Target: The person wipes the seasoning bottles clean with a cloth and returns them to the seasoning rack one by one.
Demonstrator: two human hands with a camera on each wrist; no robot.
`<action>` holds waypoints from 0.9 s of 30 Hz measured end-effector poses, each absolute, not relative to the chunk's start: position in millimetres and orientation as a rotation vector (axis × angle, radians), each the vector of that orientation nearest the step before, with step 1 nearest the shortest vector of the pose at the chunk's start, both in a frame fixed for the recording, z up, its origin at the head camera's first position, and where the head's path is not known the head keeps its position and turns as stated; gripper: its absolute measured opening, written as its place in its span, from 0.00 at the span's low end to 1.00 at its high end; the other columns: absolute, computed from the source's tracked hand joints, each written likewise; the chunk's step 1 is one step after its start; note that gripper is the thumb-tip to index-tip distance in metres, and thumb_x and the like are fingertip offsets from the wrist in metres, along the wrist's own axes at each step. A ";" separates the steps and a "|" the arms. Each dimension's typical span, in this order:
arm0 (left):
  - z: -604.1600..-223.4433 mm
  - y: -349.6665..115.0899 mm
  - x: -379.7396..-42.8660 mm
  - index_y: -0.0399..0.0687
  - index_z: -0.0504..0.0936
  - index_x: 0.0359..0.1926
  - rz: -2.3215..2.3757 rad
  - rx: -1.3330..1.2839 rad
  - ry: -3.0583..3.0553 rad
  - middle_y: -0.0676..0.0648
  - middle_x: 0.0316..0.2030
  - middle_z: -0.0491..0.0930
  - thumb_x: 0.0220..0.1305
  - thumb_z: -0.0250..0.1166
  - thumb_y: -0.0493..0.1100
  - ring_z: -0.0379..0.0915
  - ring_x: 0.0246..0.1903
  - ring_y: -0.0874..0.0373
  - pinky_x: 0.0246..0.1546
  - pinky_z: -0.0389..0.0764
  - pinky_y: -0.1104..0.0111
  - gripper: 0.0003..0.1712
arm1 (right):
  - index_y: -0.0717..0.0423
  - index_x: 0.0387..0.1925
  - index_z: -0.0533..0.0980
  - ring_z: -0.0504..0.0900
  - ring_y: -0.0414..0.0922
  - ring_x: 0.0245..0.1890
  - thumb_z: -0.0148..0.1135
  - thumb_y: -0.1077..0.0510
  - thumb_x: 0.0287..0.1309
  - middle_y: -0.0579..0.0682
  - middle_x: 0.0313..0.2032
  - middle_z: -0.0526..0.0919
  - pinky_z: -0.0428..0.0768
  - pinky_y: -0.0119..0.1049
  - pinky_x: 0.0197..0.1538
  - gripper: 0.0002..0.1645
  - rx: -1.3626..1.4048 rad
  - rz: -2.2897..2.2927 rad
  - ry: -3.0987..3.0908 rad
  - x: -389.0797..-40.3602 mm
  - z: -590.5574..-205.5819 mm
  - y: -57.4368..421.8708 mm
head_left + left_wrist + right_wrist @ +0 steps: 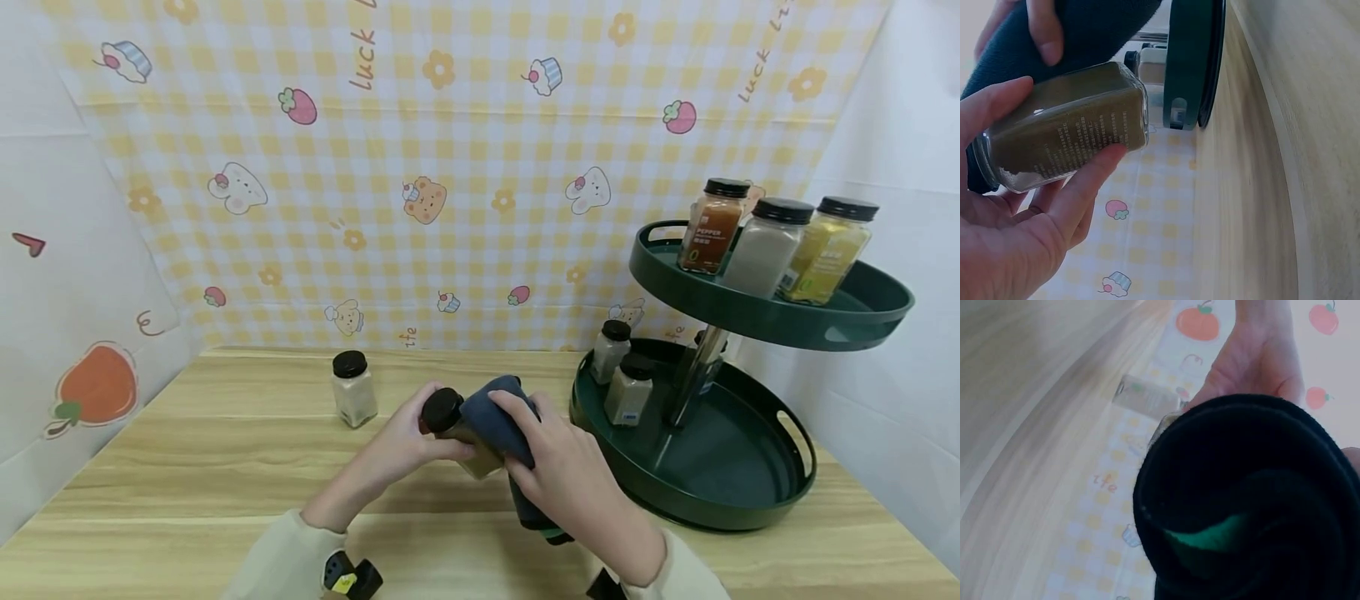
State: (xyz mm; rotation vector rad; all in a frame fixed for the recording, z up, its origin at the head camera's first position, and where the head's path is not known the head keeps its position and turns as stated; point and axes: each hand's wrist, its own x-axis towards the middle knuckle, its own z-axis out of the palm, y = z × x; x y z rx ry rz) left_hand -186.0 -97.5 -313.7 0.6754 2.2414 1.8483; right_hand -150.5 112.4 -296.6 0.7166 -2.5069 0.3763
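My left hand (408, 442) grips a square glass spice jar (1075, 128) with a black lid. Brown powder fills most of the jar, and small print covers one side. The jar is tilted, its lid toward the upper left in the head view. In my right hand (566, 462) is a folded dark blue cloth (501, 427), held against the jar near its lid. The cloth hides part of the jar in the head view and most of it in the right wrist view, where a bit of green shows in its folds.
A jar of pale contents (353, 390) stands on the wooden table (187, 500), left of my hands. To the right is a green two-tier rack (738, 492). Its upper tier holds three jars, including a red-brown pepper jar (712, 229); small jars (628, 392) stand on its lower tier.
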 end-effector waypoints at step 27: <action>-310.2 -98.5 -185.9 0.45 0.66 0.55 1.827 0.644 2.252 0.43 0.47 0.75 0.51 0.71 0.43 0.72 0.45 0.54 0.47 0.71 0.62 0.32 | 0.40 0.61 0.66 0.73 0.39 0.24 0.69 0.55 0.48 0.49 0.40 0.73 0.73 0.29 0.25 0.37 0.705 0.439 -2.563 -149.9 -293.7 114.3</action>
